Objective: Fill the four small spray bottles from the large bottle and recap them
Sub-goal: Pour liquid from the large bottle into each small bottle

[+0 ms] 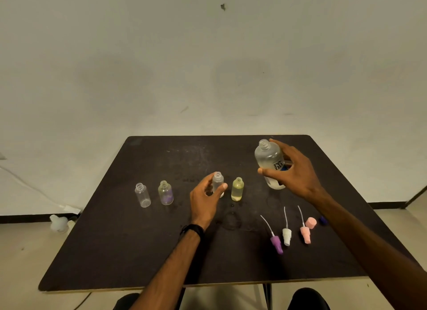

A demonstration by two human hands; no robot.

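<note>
Four small uncapped bottles stand in a row on the dark table: a clear one at the left, one with purple marking, a clear one that my left hand grips, and a yellowish one holding liquid. My right hand holds the large uncapped bottle, upright with its base at the table's back right. Three spray heads with tubes lie in front: purple, white, pink. A pink cap lies beside them.
A small dark blue cap lies by my right forearm. Wet rings mark the table near the centre. A white object and a cable lie on the floor to the left. The wall stands close behind the table.
</note>
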